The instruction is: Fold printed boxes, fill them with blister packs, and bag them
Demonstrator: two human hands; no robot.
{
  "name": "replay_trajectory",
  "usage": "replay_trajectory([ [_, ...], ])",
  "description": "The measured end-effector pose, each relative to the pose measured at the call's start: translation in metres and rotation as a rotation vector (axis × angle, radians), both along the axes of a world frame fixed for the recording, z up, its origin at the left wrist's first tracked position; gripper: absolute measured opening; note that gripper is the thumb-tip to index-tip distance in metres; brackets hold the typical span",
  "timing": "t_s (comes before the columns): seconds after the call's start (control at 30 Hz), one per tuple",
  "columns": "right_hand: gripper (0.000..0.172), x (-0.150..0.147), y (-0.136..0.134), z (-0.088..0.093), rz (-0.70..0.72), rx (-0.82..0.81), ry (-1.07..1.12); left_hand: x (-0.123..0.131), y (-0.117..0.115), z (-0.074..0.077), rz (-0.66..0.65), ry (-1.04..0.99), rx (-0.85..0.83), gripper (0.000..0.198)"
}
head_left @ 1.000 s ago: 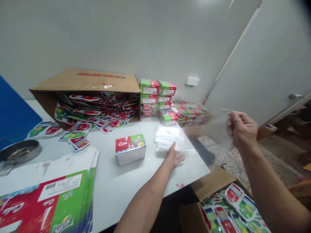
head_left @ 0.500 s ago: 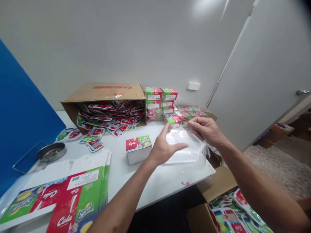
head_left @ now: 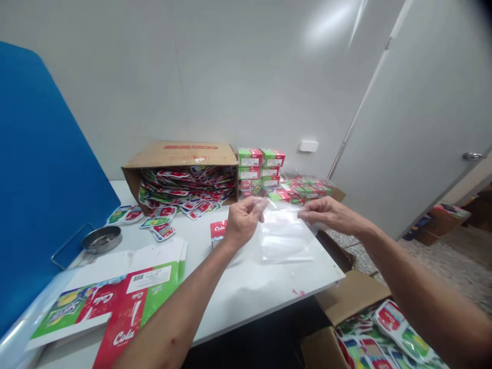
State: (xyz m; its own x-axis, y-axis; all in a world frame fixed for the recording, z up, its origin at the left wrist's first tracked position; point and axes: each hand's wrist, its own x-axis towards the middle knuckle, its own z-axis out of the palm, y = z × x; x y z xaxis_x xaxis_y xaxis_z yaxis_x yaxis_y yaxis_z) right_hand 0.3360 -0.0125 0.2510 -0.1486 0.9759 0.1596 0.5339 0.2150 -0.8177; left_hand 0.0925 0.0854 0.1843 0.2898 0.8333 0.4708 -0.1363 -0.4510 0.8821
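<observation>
A clear plastic bag (head_left: 282, 238) is pinched along its upper edge, fingers pressed to thumb, by the left hand (head_left: 242, 223) and right hand (head_left: 330, 215), over the white table (head_left: 269, 302).

On the desk (head_left: 265, 294), a plastic bag (head_left: 282, 241) sits front centre, a tipped cardboard box (head_left: 180, 154) back left, stacked cartons (head_left: 255, 171) to its right, flattened carton sheets (head_left: 130, 297) front left.

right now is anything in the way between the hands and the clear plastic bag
Nothing visible stands in the way: the left hand and the right hand already pinch the top edge of the clear plastic bag. The cola box sits left of the bag, partly behind the left hand, not between them.
</observation>
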Motion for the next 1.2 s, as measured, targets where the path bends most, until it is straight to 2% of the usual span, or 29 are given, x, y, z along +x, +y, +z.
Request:
replay_trajectory([
  [0.17,0.046,-0.013,0.008,-0.01,-0.102,0.041,0.144,-0.027,0.001,0.003,-0.085,0.231,-0.122,0.038],
  [0.33,0.05,-0.024,0.013,-0.02,-0.236,0.134,0.249,-0.043,0.0,0.003,-0.035,0.264,-0.102,0.047],
  [0.43,0.042,-0.022,0.014,-0.027,-0.153,0.094,0.331,-0.048,0.002,0.001,0.003,0.247,-0.079,0.054],
  [0.53,0.031,-0.019,0.017,-0.038,-0.047,-0.002,0.415,-0.052,0.002,-0.002,0.03,0.205,-0.054,0.051],
  [0.6,0.031,-0.019,0.021,-0.046,-0.058,0.001,0.45,-0.055,0.001,-0.003,0.021,0.193,-0.08,0.044],
  [0.7,0.044,-0.023,0.03,-0.054,-0.155,0.086,0.454,-0.061,-0.003,-0.002,-0.064,0.275,-0.182,0.034],
  [0.83,0.051,-0.031,0.04,-0.055,-0.283,0.175,0.447,-0.068,-0.005,0.002,-0.174,0.318,-0.24,0.028],
  [1.0,0.056,-0.043,0.047,-0.049,-0.349,0.142,0.538,-0.075,0.001,0.0,-0.103,0.249,-0.236,0.042],
  [1.1,0.054,-0.047,0.046,-0.045,-0.322,0.131,0.607,-0.077,0.002,-0.004,-0.066,0.255,-0.159,0.052],
  [1.2,0.038,-0.045,0.04,-0.042,-0.138,0.096,0.556,-0.078,0.001,-0.007,-0.021,0.238,-0.176,0.054],
])
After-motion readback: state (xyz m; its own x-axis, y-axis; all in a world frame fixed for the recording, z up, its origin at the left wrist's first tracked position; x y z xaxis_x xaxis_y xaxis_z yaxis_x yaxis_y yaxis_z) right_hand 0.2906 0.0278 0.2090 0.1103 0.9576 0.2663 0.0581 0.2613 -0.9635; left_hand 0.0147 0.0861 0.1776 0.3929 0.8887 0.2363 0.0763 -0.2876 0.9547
